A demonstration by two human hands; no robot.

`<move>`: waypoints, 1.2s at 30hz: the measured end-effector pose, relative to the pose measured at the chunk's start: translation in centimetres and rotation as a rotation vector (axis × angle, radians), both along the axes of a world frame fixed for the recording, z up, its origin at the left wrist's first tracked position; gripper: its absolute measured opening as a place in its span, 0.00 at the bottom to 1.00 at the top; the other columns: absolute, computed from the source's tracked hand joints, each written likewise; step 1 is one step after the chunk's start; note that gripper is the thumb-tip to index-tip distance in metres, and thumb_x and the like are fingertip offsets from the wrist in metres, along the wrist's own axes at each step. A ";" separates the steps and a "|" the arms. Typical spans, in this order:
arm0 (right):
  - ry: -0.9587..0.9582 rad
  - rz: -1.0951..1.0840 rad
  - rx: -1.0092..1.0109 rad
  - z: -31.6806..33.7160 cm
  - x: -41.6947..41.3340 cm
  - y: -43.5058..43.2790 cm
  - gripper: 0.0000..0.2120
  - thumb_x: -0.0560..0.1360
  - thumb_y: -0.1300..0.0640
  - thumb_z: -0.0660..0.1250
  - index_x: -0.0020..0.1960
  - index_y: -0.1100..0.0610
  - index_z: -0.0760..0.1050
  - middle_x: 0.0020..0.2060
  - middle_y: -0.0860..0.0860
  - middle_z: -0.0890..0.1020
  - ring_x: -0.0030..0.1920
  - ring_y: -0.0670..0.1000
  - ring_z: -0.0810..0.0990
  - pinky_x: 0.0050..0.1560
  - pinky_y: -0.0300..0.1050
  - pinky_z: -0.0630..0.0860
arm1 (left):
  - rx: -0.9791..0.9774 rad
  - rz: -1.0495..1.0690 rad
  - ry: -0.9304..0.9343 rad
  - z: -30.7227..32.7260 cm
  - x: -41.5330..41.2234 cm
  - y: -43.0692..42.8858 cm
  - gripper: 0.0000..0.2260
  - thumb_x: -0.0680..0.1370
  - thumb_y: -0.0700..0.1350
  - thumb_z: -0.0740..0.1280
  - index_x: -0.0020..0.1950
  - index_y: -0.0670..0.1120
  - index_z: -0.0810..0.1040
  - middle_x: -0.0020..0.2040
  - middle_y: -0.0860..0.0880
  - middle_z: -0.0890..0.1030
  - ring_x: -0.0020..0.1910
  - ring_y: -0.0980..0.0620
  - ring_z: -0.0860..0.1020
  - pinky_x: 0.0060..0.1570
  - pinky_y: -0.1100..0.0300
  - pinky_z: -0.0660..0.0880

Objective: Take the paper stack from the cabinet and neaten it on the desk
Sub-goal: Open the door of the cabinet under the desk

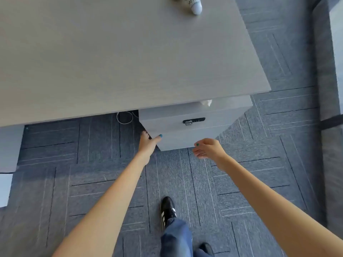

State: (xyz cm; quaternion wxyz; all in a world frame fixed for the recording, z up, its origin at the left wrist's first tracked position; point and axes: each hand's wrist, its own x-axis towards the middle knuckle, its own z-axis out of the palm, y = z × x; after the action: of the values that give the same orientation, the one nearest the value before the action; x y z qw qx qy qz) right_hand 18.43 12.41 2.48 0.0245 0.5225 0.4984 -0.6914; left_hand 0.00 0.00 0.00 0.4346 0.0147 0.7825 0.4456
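Observation:
A grey cabinet with a dark lock on its front stands under the desk's right end. The wide grey desk fills the upper part of the head view. My left hand grips the cabinet's lower left corner, thumb on the front face and fingers around the side. My right hand hovers just in front of the cabinet's lower edge, fingers loosely curled and holding nothing. No paper stack is visible; a bit of white crumpled material shows on the cabinet top under the desk edge.
A white bottle-like object lies at the desk's far edge. A white cable loops on the floor under the desk. Another grey unit stands at left. Blue-grey carpet tiles cover the floor, and my shoe is below.

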 end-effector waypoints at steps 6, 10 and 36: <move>-0.042 -0.016 0.013 -4.8 -1.6 0.4 0.06 0.77 0.69 0.59 0.52 0.65 0.73 0.35 0.58 0.80 0.30 0.50 0.79 0.29 0.35 0.80 | -0.089 0.021 0.141 -4.3 -1.0 0.3 0.17 0.77 0.41 0.68 0.64 0.35 0.72 0.60 0.43 0.77 0.61 0.48 0.75 0.53 0.61 0.68; -0.034 -0.062 -0.037 -6.3 -1.9 0.1 0.09 0.77 0.69 0.60 0.56 0.67 0.73 0.42 0.62 0.81 0.31 0.51 0.81 0.34 0.38 0.82 | -0.144 -0.071 0.230 -6.1 -2.1 -0.9 0.08 0.76 0.49 0.69 0.44 0.44 0.75 0.49 0.44 0.81 0.55 0.40 0.81 0.58 0.45 0.77; -0.622 0.317 0.537 -6.2 12.9 -4.2 0.11 0.72 0.63 0.60 0.32 0.60 0.63 0.34 0.56 0.75 0.41 0.62 0.78 0.35 0.44 0.66 | -0.133 -0.501 -0.199 -4.8 18.3 -4.6 0.16 0.82 0.43 0.59 0.59 0.33 0.79 0.58 0.38 0.82 0.46 0.50 0.79 0.30 0.77 0.72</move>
State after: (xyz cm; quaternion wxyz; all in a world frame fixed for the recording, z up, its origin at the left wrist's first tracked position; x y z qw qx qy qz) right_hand 31.34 8.24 -3.72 0.1425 0.6106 0.7035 -0.3346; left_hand 18.29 -4.63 -4.83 0.6059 0.1354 0.7355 0.2712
